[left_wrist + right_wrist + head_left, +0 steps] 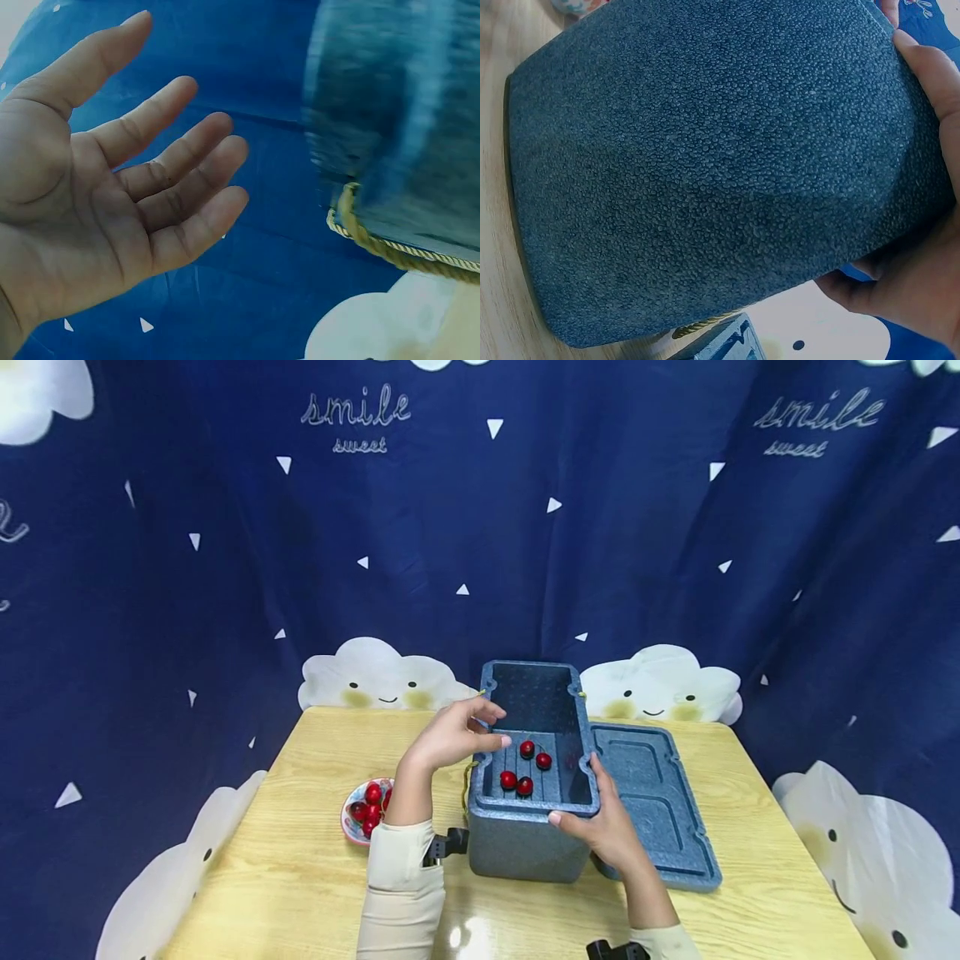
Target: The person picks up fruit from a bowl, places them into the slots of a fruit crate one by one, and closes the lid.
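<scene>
A deep blue-grey foam box [517, 847] stands on the table with several red cherries [525, 786] on its floor. Over the box's left rim is my left hand [457, 735], fingers loosely bent and apart, holding nothing; in the left wrist view the palm [97, 195] faces the camera beside the box [405, 112]. My right hand [611, 827] grips the near right corner of the box, thumb on the front; in the right wrist view the hand [922, 277] holds the edge of the box [720, 165].
Left of the box, partly behind my left forearm, is a small patterned bowl [349, 833] of cherries [358, 811]. The box's lid [660, 810] lies on the table [285, 877] at the right. Yellow rope [405, 259] hangs at the box's side. A blue curtain [450, 527] stands behind.
</scene>
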`<state>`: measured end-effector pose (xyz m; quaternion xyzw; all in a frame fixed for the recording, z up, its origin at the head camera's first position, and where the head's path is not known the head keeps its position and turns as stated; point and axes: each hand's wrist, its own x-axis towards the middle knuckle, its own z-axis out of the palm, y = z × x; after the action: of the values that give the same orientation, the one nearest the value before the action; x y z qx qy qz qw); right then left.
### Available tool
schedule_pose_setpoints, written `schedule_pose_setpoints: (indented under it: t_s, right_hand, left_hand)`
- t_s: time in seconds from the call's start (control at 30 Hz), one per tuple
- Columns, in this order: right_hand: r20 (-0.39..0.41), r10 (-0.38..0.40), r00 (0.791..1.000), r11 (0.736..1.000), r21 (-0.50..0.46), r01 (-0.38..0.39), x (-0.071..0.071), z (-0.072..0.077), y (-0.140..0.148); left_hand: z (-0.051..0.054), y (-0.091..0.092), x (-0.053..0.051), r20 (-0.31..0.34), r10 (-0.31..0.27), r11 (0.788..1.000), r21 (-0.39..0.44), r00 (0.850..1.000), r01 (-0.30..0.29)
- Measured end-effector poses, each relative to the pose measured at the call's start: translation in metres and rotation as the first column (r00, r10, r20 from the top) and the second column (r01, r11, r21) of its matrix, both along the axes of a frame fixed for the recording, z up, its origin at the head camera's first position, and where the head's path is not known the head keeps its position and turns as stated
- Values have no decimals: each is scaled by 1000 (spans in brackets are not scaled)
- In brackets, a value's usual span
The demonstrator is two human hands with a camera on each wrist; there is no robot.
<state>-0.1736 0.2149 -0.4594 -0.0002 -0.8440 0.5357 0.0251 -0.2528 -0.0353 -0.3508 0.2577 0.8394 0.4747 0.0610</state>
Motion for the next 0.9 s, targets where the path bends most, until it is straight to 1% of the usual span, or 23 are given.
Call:
schedule_pose_setpoints:
  t_s: [0.2, 0.37, 0.57, 0.67, 0.9]
  right_hand:
    - [1, -7, 1000, 1000, 7, 7, 0, 0, 0]
    - [-19, 4, 1000, 1000, 7, -4, 0, 0, 0]
    - [-11, 10, 1000, 1000, 19, -10, 0, 1, 1]
    - [-10, 9, 1000, 1000, 25, -9, -1, 2, 1]
    - [2, 4, 1000, 1000, 24, -4, 0, 0, 0]
  left_hand:
    - [-13, -4, 10, 4, 45, 998, 46, 999, -45]
    - [-23, -8, 17, 6, 79, 993, 83, 997, -79]
    - [-36, -13, 29, 1, 102, 985, 143, 995, -101]
    - [-44, -17, 32, -7, 104, 982, 157, 995, -102]
    - [-60, -22, 40, 5, 145, 970, 196, 989, -143]
